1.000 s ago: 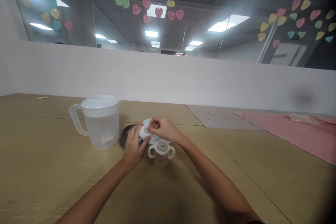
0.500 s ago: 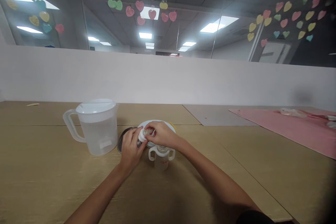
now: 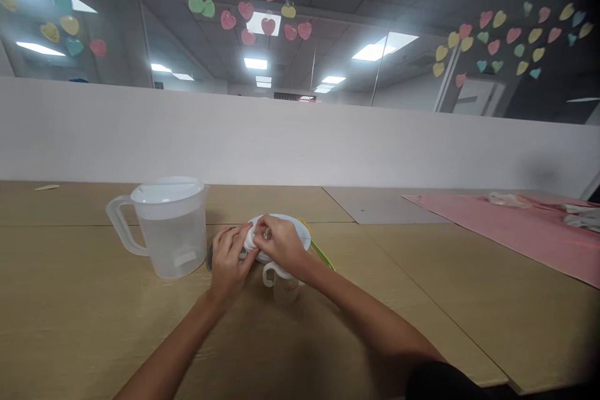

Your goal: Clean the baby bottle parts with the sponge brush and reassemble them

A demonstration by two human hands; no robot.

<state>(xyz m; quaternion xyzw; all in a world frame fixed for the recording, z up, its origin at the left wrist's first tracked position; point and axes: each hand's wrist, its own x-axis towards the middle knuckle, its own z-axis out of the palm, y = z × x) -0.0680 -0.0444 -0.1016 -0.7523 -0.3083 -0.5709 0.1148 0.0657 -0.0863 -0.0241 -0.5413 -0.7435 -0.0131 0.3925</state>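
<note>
Both hands meet over the near left part of a white plate (image 3: 304,239). My left hand (image 3: 230,257) has its fingers closed round a white ring-shaped cap (image 3: 250,239). The fingertips of my right hand (image 3: 281,242) pinch a clear piece at the cap's centre, mostly hidden by the fingers. Just below my right hand, a small clear bottle (image 3: 285,289) with white handles stands upright on the table, its top partly covered by that hand. Behind my left hand shows the edge of a dark round metal dish (image 3: 209,257).
A large translucent lidded pitcher (image 3: 175,234) stands left of my hands, its handle pointing left. A green and yellow thin item (image 3: 323,254) lies right of the plate. Farther right are a grey mat (image 3: 382,205) and a pink cloth (image 3: 506,231) with items on it.
My right hand has turned slightly and its fingers sit closer over the cap. It now covers more of the bottle's top. The green item has come into sight, and the whole view has shifted slightly.
</note>
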